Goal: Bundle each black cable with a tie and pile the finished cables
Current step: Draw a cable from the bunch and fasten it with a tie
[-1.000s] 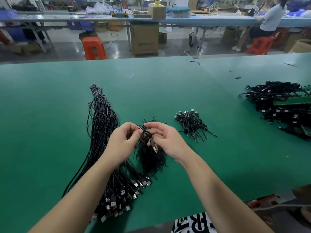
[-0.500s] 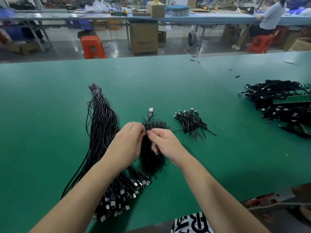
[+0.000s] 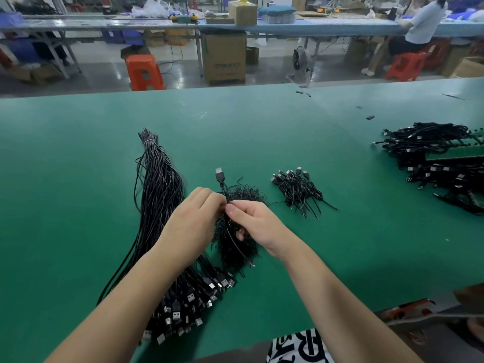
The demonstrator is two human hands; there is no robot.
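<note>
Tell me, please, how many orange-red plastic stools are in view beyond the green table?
2: one stool stands empty at the left on the floor; the other stool is at the right under a seated person. More may be hidden.

**Black cables and ties on the green table**

A thin black cable with a silver USB plug (image 3: pixel 219 174) sits between two hands, its plug pointing away and its bare end trailing toward the viewer. Under it lies a bristly heap of short black wire ties (image 3: pixel 235 244). To the left stretches a long tied sheaf of unbundled black USB cables (image 3: pixel 159 195). To the right rests a small pile of coiled, finished black cables (image 3: pixel 298 189).
</note>
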